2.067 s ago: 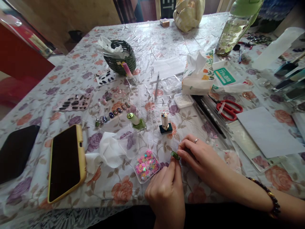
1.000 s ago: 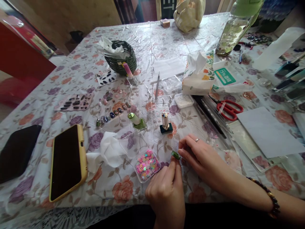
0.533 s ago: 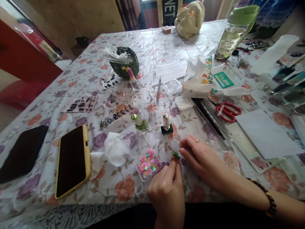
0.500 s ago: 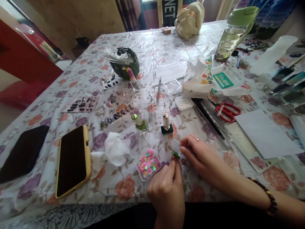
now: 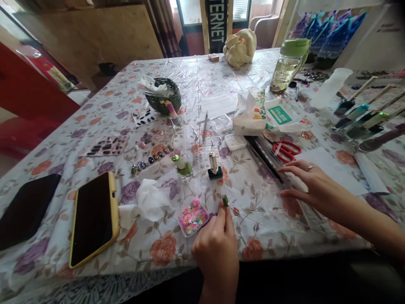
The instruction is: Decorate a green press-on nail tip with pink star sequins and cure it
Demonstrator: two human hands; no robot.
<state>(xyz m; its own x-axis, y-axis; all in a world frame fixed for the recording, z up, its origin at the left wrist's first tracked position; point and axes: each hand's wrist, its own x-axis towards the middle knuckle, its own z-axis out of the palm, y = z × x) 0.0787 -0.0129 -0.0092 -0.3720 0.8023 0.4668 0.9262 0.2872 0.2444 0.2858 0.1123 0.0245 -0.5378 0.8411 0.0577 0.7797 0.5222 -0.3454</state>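
Observation:
My left hand (image 5: 217, 242) pinches a small green false nail (image 5: 225, 201) with silvery bits, holding it up at the fingertips. My right hand (image 5: 311, 181) is off to the right with its fingers apart and nothing in them, over clear plastic packets and close to a black slim tool (image 5: 268, 162). Beside my left hand lies a clear box of pink flower sequins (image 5: 193, 217). Behind it stand a green nail polish bottle (image 5: 182, 166) and a gold holder on a dark green base (image 5: 215, 166). A row of decorated false nails (image 5: 153, 159) lies farther left.
Red-handled scissors (image 5: 287, 150) and a tissue pack (image 5: 249, 120) lie beyond my right hand. Left are a yellow-cased phone (image 5: 95, 219), a black phone-like slab (image 5: 30, 209) and crumpled tissue (image 5: 152, 198). A dark basket (image 5: 163, 99) and a green-lidded bottle (image 5: 287, 65) stand farther back.
My right hand has moved away from the green false nail, to the right, and its fingers have spread. My left hand still holds the nail. The view has tilted up slightly.

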